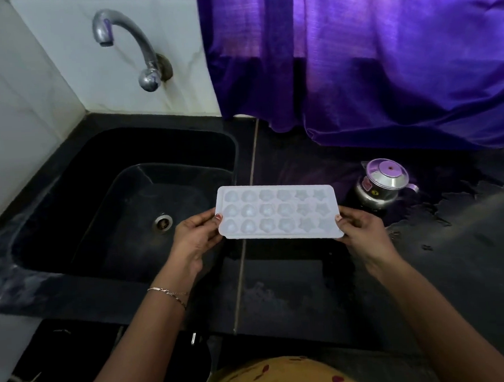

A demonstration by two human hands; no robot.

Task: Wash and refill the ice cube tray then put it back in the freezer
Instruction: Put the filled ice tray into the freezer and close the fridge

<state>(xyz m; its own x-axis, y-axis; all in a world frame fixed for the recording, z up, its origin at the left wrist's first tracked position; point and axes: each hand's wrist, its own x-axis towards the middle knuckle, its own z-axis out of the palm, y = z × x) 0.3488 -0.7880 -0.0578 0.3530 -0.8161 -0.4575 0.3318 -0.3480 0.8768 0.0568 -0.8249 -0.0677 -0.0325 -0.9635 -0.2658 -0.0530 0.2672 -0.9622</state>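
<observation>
A white plastic ice cube tray (278,212) with three rows of shaped cells is held level above the black counter, just right of the sink. My left hand (196,238) grips its left short end, thumb on top of the rim. My right hand (362,231) grips the right short end the same way. The cells look pale; whether they hold ice or water I cannot tell. The black sink (69,208) lies to the left, with a metal drain (162,223) at its bottom. A curved metal tap (131,47) sticks out of the wall above it, with no water running.
A small steel kettle with a lid (383,185) stands on the counter right of the tray. A purple curtain (369,53) hangs behind and drapes onto the black counter (295,291). White tiled walls close off the left and back. Wet patches mark the counter at right.
</observation>
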